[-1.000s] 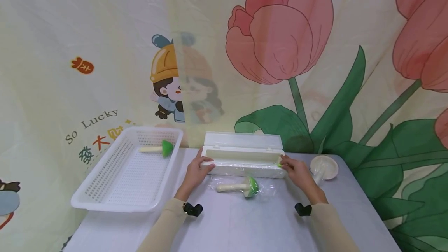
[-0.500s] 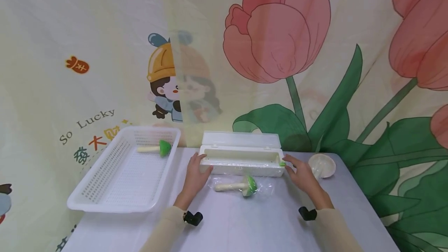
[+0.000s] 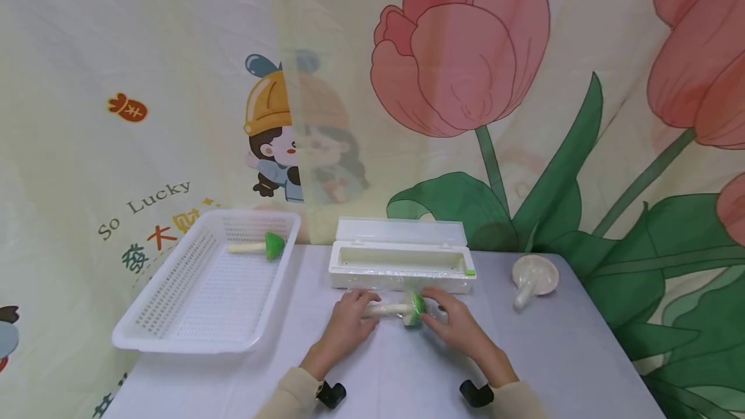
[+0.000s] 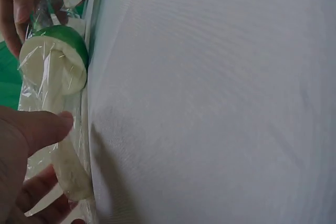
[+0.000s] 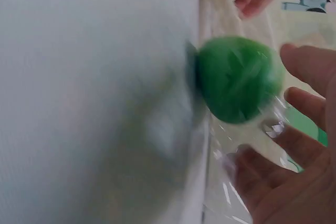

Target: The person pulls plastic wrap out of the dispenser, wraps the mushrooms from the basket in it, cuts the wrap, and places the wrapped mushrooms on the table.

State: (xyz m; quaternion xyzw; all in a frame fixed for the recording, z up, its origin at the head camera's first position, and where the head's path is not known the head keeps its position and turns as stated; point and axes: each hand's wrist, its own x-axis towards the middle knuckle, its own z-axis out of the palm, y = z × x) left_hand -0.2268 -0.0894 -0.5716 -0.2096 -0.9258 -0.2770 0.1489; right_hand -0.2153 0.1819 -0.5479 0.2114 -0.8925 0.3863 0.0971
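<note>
Grip the film-wrapped toy mushroom (image 3: 401, 309), lying before the white box (image 3: 401, 282), by its stem (image 3: 386, 310), as probably light and slippery, with left hand (image 3: 346, 321) curled there and right hand (image 3: 458, 328) spread by the cap (image 5: 239, 80).

On white cloth-covered table (image 3: 419, 377), left side: white perforated rectangular plastic basket (image 3: 198, 302). In basket, far right corner: green-capped, cream-stemmed mushroom (image 3: 271, 246), cap to right. Right of basket, far side: white oblong plastic box (image 3: 401, 282), with hinged lid (image 3: 401, 232) behind. Just before box: film-wrapped, green-capped, cream-stemmed mushroom (image 3: 412, 308), between left hand (image 3: 349, 321) at stem and right hand (image 3: 456, 325) at cap. Right of box, apart: off-white mushroom-shaped piece (image 3: 535, 275), stem nearward. Behind table: cream tulip-printed cloth backdrop (image 3: 326, 5).
</note>
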